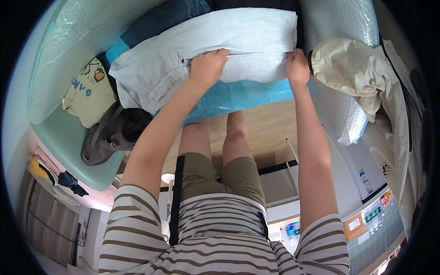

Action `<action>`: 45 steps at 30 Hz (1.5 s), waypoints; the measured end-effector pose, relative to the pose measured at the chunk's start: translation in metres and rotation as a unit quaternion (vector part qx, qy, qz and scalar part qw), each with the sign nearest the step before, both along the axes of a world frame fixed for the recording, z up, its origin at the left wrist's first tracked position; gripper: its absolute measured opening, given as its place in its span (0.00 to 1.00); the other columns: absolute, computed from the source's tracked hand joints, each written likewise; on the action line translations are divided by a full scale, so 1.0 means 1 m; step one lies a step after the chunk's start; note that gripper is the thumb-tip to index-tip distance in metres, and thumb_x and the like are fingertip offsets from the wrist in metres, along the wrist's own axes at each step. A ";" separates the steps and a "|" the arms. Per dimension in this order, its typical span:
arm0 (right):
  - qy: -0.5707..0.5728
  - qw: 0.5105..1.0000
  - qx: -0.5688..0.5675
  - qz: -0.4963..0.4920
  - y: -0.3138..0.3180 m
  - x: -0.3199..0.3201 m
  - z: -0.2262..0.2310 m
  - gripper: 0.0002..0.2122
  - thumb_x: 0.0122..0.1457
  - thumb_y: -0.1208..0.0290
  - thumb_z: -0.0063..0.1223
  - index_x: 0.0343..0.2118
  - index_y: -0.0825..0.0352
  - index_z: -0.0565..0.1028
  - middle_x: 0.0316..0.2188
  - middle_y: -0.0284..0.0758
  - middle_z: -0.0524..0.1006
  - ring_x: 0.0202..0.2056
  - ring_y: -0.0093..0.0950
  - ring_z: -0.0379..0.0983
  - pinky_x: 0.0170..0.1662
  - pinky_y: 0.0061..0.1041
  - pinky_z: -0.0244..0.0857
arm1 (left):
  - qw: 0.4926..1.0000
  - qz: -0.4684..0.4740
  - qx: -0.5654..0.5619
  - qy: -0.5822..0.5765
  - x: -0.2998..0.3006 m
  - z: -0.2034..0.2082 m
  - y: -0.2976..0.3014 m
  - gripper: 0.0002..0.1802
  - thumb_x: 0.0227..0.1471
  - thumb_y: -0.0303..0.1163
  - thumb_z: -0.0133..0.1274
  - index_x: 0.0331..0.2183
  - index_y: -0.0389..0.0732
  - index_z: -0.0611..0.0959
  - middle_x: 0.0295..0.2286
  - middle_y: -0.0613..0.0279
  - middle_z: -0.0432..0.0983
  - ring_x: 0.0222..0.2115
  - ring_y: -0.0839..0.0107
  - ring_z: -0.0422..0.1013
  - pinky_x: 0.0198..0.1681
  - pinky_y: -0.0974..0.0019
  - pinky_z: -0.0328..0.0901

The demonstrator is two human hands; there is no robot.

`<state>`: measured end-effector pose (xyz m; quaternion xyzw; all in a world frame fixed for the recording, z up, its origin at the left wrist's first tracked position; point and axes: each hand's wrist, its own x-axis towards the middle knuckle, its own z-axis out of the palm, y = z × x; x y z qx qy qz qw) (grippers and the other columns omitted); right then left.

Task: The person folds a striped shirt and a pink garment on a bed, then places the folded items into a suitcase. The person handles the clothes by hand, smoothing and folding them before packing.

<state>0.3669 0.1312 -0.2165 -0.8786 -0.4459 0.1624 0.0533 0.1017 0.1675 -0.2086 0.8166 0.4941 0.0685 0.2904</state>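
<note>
A white garment with thin grey stripes (pixel 247 34) lies spread in front of me, its left part bunched and wrinkled. My left hand (pixel 208 68) is closed on the cloth near its middle, pinching a fold. At the right edge, my right hand (pixel 299 68) grips the cloth between thumb and fingers. A crease runs across the garment between both hands. Beneath it lies a blue-faced sheet of silvery bubble foil (pixel 243 97). Dark blue jeans (pixel 160 24) lie just behind the garment.
To the left, a pale yellow printed shirt (pixel 89 94) and a dark grey cap-like item (pixel 117 133) rest on a pale green surface (pixel 68 146). A cream jacket (pixel 348 66) hangs at the right beside the foil wall (pixel 339 114). Wooden flooring (pixel 268 123) shows below.
</note>
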 end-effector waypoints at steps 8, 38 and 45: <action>0.006 0.989 0.104 0.106 0.004 0.001 0.017 0.15 0.58 0.63 0.47 0.45 0.64 0.69 0.38 0.43 0.74 0.43 0.41 0.69 0.47 0.38 0.62 | 0.983 0.037 0.169 -0.060 -0.009 0.043 0.005 0.18 0.39 0.27 0.59 0.38 0.44 0.77 0.35 0.64 0.73 0.37 0.63 0.69 0.39 0.61 0.64; 0.198 0.962 0.188 0.015 -0.029 0.014 0.008 0.17 0.57 0.68 0.49 0.48 0.71 0.67 0.43 0.44 0.72 0.45 0.33 0.70 0.52 0.28 0.60 | 0.981 -0.101 0.134 -0.097 -0.048 0.016 0.008 0.06 0.42 0.31 0.57 0.27 0.46 0.78 0.28 0.71 0.71 0.35 0.68 0.66 0.41 0.64 0.58; 0.165 0.977 0.131 -0.015 -0.035 0.016 0.007 0.09 0.59 0.71 0.50 0.36 0.74 0.72 0.28 0.40 0.75 0.27 0.30 0.71 0.37 0.28 0.65 | 0.973 -0.163 0.117 -0.112 -0.067 0.006 0.022 0.09 0.39 0.38 0.59 0.22 0.45 0.78 0.28 0.72 0.70 0.35 0.69 0.66 0.42 0.64 0.57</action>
